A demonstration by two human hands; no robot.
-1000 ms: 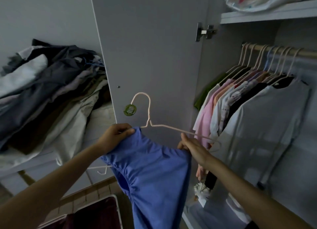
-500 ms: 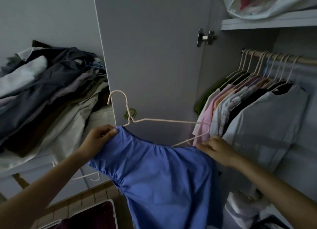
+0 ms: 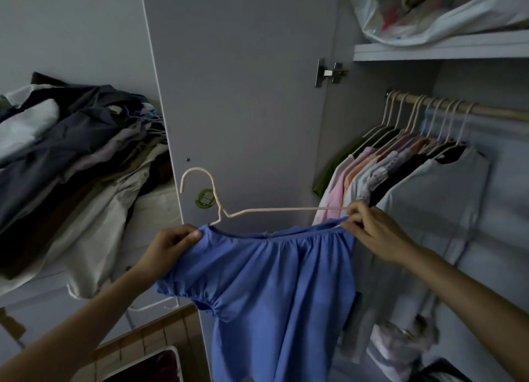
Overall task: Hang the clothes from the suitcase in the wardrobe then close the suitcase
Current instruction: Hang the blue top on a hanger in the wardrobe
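Observation:
A blue top hangs in front of me on a pale pink wire hanger. My left hand pinches the top's left shoulder, just below the hanger's neck. My right hand grips the right shoulder of the top together with the hanger's right end. The hanger's hook points up and to the left, in front of the open wardrobe door. The wardrobe rail at the right carries several hung garments. The suitcase shows only as a dark red corner at the bottom.
A heap of dark and pale clothes lies on a surface at the left. A plastic bag sits on the shelf above the rail. More items lie on the wardrobe floor. A spare hanger hangs low beside the door.
The blue top has been pulled wider across the hanger. My right hand moved right to the hanger's end, and the neckline now sits along the hanger more evenly.

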